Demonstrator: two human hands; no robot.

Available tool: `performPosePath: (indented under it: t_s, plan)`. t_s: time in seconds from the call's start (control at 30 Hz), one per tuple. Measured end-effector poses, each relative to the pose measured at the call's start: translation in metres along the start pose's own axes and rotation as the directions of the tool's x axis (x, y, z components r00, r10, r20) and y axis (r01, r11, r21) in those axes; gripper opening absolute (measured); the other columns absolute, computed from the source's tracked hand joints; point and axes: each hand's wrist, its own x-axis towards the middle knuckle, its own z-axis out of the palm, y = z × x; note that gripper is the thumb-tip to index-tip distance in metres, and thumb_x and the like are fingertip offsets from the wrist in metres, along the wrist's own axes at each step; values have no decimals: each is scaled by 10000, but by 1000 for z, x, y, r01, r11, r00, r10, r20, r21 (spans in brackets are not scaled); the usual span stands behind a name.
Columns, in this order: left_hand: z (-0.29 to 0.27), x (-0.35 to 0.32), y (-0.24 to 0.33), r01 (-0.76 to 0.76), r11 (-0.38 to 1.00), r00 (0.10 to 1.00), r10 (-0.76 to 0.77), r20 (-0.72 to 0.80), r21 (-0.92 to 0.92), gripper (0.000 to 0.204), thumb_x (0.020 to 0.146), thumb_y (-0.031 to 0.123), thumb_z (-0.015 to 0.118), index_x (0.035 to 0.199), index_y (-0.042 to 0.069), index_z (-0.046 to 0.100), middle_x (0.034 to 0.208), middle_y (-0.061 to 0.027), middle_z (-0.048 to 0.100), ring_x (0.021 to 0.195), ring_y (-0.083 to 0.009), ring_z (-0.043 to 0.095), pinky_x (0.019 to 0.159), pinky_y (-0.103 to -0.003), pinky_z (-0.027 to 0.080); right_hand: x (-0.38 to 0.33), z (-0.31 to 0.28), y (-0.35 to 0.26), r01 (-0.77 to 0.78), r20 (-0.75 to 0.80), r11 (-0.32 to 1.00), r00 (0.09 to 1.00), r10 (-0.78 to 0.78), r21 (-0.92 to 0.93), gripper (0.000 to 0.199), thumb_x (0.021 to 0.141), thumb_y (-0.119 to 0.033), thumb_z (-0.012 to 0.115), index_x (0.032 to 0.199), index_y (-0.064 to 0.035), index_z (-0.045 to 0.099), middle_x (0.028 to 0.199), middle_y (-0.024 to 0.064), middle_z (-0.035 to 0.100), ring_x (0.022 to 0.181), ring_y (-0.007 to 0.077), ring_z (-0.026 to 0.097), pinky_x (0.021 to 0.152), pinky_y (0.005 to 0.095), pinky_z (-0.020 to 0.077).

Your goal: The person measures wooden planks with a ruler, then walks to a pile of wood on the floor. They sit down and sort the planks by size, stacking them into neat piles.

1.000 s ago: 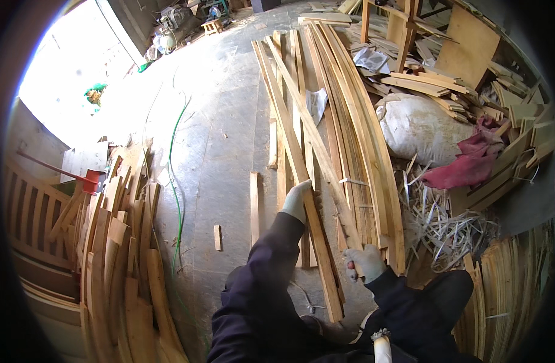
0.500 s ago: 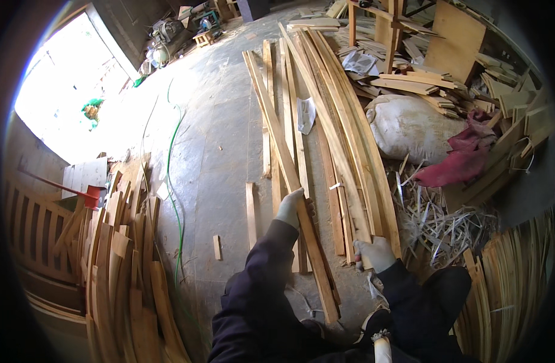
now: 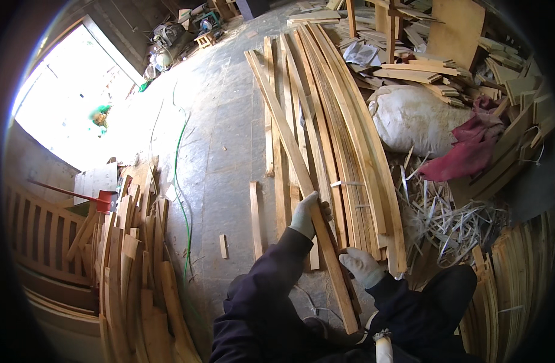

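Note:
My left hand [image 3: 303, 218], in a pale work glove, is closed round a long wooden strip [image 3: 289, 139] that slants from the far left of the pile to near my feet. A darker strip edge shows beneath its near end. My right hand [image 3: 363, 267], also gloved, is just right of that strip. Its fingers are bent round the near end of a second wooden strip [image 3: 307, 115], partly hidden by the glove and the first strip. Several more long strips [image 3: 350, 139] lie side by side on the floor, some bound by a white band [image 3: 345, 183].
Short wood pieces [image 3: 223, 246] and a green hose [image 3: 179, 163] lie left on the floor [image 3: 223, 151], near stacked offcuts [image 3: 117, 266]. At right are a white sack [image 3: 413, 121], red cloth [image 3: 468, 148], tangled straps [image 3: 450, 221] and bundled strips [image 3: 513, 284].
My right hand has moved left toward my left hand, and the second strip has swung left with it. My left hand has shifted slightly right with its strip. The view has shifted a little.

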Motion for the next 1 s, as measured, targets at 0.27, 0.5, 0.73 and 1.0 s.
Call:
performPosePath:
  t_s: [0.27, 0.5, 0.73, 1.0]
  plan:
    - [54, -26, -23, -80, 989, 984, 99, -151, 127, 374, 1013, 413, 615, 1067, 44, 586, 958, -118, 663, 852, -270, 674, 776, -415, 563, -27, -7, -39, -347, 224, 818, 936, 271, 460, 316, 1043, -202, 595, 1260, 27, 577, 1069, 143, 687, 898, 199, 691, 844, 317, 575]
    - [126, -89, -16, -1, 993, 994, 14, -113, 119, 434, 1022, 411, 616, 1172, 4, 610, 1070, -145, 688, 977, -277, 685, 900, -426, 561, -73, -22, -95, -248, 150, 889, 967, 204, 385, 344, 1031, -198, 622, 1285, 31, 582, 1062, 117, 682, 909, 197, 679, 840, 344, 569]
    - [183, -132, -18, 115, 991, 993, -117, 28, 63, 519, 1089, 396, 494, 1424, 0, 480, 1346, -183, 602, 1258, -357, 577, 1094, -496, 460, -139, -48, -181, -391, 136, 909, 918, 374, 141, 363, 957, -206, 688, 1234, 19, 623, 1020, 96, 681, 912, 200, 665, 814, 352, 553]
    - [195, -169, -11, 105, 990, 964, -126, -233, -97, 691, 1033, 571, 544, 1484, 92, 333, 1299, -143, 583, 1099, -283, 635, 962, -481, 509, -417, -88, -245, -628, -487, 444, 777, 398, -639, 731, 795, -446, 815, 1319, 10, 587, 1129, 206, 700, 1003, 322, 695, 882, 428, 558]
